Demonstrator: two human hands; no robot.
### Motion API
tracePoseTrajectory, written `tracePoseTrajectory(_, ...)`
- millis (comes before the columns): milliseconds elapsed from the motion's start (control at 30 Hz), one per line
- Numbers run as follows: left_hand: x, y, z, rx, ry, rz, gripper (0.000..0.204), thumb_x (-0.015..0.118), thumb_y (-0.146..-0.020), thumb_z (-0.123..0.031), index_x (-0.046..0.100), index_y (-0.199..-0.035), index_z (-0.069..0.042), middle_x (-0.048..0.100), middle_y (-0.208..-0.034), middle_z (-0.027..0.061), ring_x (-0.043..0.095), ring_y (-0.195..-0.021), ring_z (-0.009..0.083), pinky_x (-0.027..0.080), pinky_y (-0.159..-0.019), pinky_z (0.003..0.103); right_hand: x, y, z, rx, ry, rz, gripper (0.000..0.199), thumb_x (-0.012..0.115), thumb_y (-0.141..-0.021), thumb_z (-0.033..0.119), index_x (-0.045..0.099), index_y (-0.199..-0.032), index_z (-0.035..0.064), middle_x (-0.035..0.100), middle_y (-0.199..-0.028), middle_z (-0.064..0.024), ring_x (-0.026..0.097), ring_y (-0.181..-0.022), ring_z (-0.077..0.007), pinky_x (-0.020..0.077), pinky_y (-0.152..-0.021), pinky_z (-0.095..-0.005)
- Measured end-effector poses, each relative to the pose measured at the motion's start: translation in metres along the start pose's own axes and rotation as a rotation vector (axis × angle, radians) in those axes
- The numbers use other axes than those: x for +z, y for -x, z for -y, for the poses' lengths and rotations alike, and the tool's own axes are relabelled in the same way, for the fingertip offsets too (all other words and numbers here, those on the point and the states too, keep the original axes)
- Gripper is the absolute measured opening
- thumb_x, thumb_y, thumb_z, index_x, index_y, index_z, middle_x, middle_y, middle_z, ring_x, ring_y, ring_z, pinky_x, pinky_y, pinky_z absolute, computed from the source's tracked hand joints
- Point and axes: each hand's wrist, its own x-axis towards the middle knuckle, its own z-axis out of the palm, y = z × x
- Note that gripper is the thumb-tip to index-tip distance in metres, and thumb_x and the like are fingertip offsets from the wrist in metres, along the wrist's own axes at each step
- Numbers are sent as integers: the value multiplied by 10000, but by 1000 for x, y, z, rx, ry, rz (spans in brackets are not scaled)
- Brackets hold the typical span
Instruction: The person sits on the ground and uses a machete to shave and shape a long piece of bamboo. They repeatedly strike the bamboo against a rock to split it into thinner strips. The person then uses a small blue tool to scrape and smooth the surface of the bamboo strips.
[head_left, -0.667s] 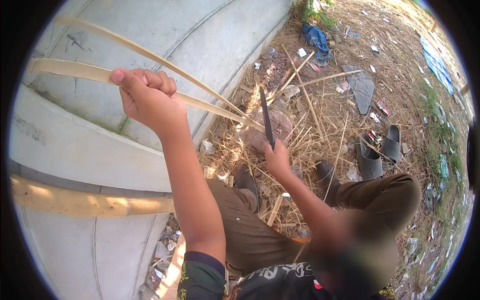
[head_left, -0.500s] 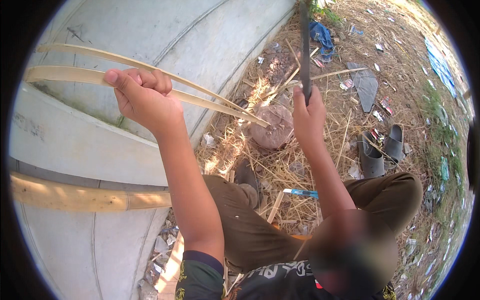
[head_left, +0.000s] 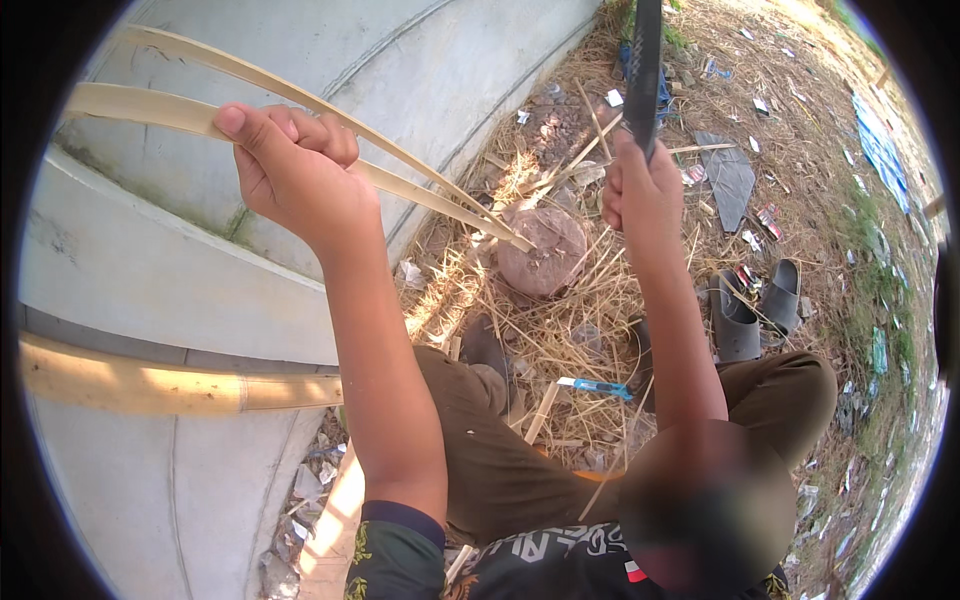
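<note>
My left hand (head_left: 295, 175) grips two long pale bamboo strips (head_left: 420, 185) that slant down to the right, their tips resting on a round wooden chopping block (head_left: 545, 255). My right hand (head_left: 640, 195) is raised above the block and is closed on the handle of a dark long-bladed knife (head_left: 645, 60), whose blade points up toward the top edge. The blade is clear of the strips. I sit on the ground with my knees apart, straw and bamboo shavings around the block.
A pale curved concrete wall (head_left: 150, 270) fills the left side, with a thick bamboo pole (head_left: 170, 385) lying along it. A small blue-handled tool (head_left: 595, 387) lies in the straw. A pair of dark sandals (head_left: 755, 310) sits at the right, amid litter.
My right hand has lifted the knife from down at the block to high above it, blade now pointing up. The left hand still holds the strips in about the same place.
</note>
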Motion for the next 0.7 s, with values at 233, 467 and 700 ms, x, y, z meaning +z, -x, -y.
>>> tracePoseTrajectory(233, 9, -3, 3, -47, -8, -28, 657, 507, -983, -671, 208, -694, -162, 151, -583, -39, 142, -519, 121, 159, -498, 291, -15, 83, -193, 685, 513, 325, 238, 537, -982, 189, 554, -1058, -35, 547, -666, -63, 553, -512, -165, 436, -445, -306)
tracePoseTrajectory(467, -19, -6, 1, -40, 1, 44, 673, 480, -970, -706, 210, -692, -156, 141, -586, -44, 129, -512, 108, 137, -497, 294, -19, -7, 1, 17, 57, -82, 225, 540, -1061, 258, 431, -967, 85, 430, -684, 44, 378, -489, -27, 298, -407, -204)
tracePoseTrajectory(700, 7, 0, -2, -100, 127, 238, 647, 488, -956, -714, 248, -724, -159, 132, -576, -50, 99, -508, 98, 103, -485, 300, -30, 72, -203, 118, 523, -32, 312, 526, -1037, 290, 535, -1018, -22, 575, -821, -190, 584, -723, -326, 463, -681, -422)
